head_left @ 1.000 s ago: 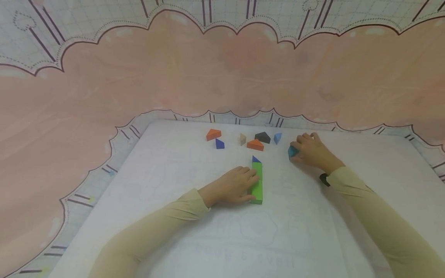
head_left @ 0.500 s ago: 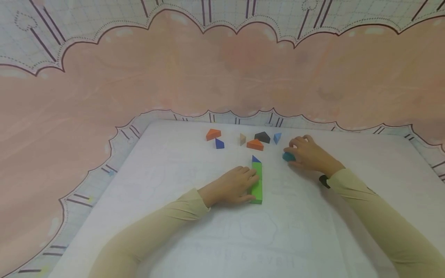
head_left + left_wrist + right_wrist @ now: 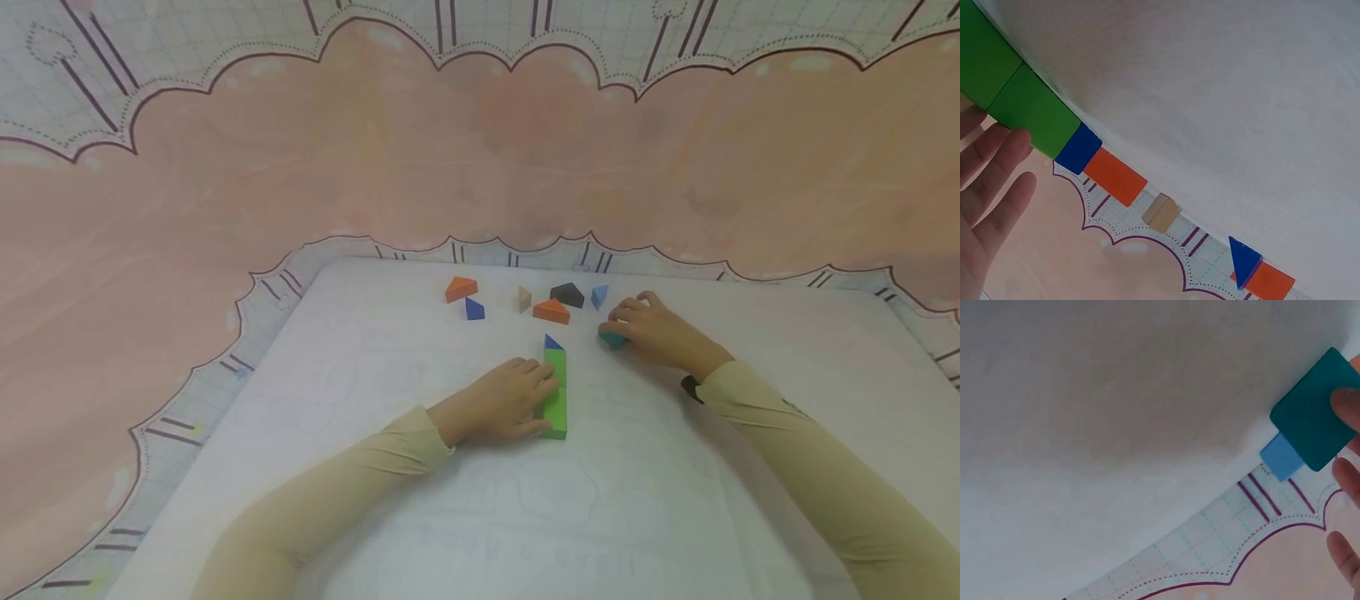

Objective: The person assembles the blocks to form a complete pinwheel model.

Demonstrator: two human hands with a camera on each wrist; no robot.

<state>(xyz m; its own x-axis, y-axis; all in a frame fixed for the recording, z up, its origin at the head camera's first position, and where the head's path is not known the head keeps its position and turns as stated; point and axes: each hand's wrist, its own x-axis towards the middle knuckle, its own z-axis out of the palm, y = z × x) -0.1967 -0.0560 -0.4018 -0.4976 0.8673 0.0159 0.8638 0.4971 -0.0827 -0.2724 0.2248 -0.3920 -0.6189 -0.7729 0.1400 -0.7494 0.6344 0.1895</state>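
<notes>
Two green blocks (image 3: 556,414) lie end to end on the white table, with a blue triangular block (image 3: 553,342) at their far end. My left hand (image 3: 506,400) rests against their left side, fingertips over the top. In the left wrist view, those fingers (image 3: 1007,159) are extended along the green block (image 3: 1038,112). Right of this row, my right hand (image 3: 663,335) pinches a teal block (image 3: 611,340) low over the table. The right wrist view shows the thumb (image 3: 1349,406) on the broad face of the teal block; its far side is hidden.
Behind the hands lie an orange block (image 3: 461,289), a dark blue block (image 3: 474,309), a tan block (image 3: 524,300), another orange block (image 3: 551,312), a black block (image 3: 567,295) and a light blue block (image 3: 599,297). A patterned peach cloth (image 3: 480,158) hangs beyond the table.
My right hand has moved left with the teal block, closer to the green row, and the block has turned in its grip. The left hand stays put.
</notes>
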